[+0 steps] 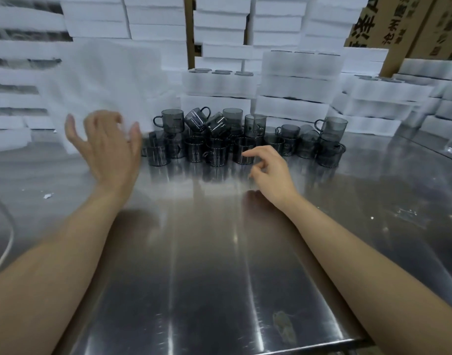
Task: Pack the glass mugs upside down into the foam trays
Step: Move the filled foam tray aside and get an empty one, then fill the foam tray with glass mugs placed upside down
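Well, head view only. Smoked-grey glass mugs (245, 139) sit in a loose heap at mid-frame, at the back of the steel surface (219, 265). Bottom row is mostly upright, a 2nd layer is stacked on their rims, and a couple are tipped on their sides.

Left hand (109, 147) is at centre-left, fingers spread wide, holding nothing. It's blurred, in front of a big white foam tray (104, 80) that's also blurred; can't tell if it touches. Right hand (269, 170) is just right of centre, low over the surface, fingers loosely curled w/ the index reaching toward a front-row mug. Near it, but not gripping anything.

Packed trays (299, 65) are stacked behind the heap, w/ dark round mug bases showing in the top ones. More white foam blocks fill the upper frame, and cardboard boxes (399, 24) are at upper right.

Handling, as a guess:
- Mugs look thin-walled, light, rigid, smooth, so prob. slippery and chip-prone, esp. at rims.
- The heap looks unsteady; pulling a bottom mug could topple those above, so take top or front ones 1st.
- Best hold is likely round the body or by the handle, then flip rim-down into a pocket.
- Foam is soft and light and may shift, so steady it w/ the other hand.
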Tool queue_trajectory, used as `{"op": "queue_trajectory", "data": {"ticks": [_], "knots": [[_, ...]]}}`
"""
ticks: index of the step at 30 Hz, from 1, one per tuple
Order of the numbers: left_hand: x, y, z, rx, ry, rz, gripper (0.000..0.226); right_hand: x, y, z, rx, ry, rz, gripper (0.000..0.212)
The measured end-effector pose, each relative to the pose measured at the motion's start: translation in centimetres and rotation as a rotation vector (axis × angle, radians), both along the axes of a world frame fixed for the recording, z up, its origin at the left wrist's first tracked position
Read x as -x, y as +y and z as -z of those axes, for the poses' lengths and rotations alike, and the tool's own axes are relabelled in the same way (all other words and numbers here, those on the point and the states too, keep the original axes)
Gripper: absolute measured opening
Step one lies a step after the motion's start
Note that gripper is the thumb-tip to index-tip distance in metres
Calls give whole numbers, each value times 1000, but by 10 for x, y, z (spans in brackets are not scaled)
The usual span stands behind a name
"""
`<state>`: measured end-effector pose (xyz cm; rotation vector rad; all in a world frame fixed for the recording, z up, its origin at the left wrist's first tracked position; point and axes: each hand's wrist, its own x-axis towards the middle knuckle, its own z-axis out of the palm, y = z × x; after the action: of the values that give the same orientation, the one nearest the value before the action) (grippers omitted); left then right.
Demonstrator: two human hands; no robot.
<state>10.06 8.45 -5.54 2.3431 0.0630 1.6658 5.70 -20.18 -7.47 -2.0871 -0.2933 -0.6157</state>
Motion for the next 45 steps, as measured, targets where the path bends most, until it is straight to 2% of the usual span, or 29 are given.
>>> {"op": "queue_trajectory", "data": {"ticks": [3,6,8,14,17,22,24,28,33,36,40,42,45], "knots": [[25,-41,-14,-278,-265,264,32,-9,-11,-1,-67,-21,129,41],[56,-86,-18,-554,-357,488,40,-12,-28,-3,-82,-84,259,39],[73,-111,-14,-639,-345,573,49,-12,-44,-5,-89,-116,358,38],[92,-136,3,-778,-148,914,72,-14,-96,-6,-129,-130,732,36],[84,-119,-1,-619,-29,927,73,-17,-113,-3,-136,-112,826,38],[45,-63,-1,-232,-16,675,60,-27,-124,-3,-91,-100,822,49],[29,-42,6,-19,69,659,54,-31,-127,-3,-61,-121,806,52],[15,-30,18,440,365,1064,51,-40,-133,-4,53,-168,822,54],[9,-41,12,925,537,1253,60,-54,-144,-6,154,-115,842,55],[4,-40,15,927,694,1306,60,-63,-155,-16,217,-91,844,53],[-4,-44,17,862,841,1297,38,-75,-171,-25,303,57,829,44],[-4,-47,18,734,894,1326,38,-77,-177,-24,291,90,816,39],[-2,-46,21,535,970,1310,52,-78,-180,-22,173,58,785,30]]}}
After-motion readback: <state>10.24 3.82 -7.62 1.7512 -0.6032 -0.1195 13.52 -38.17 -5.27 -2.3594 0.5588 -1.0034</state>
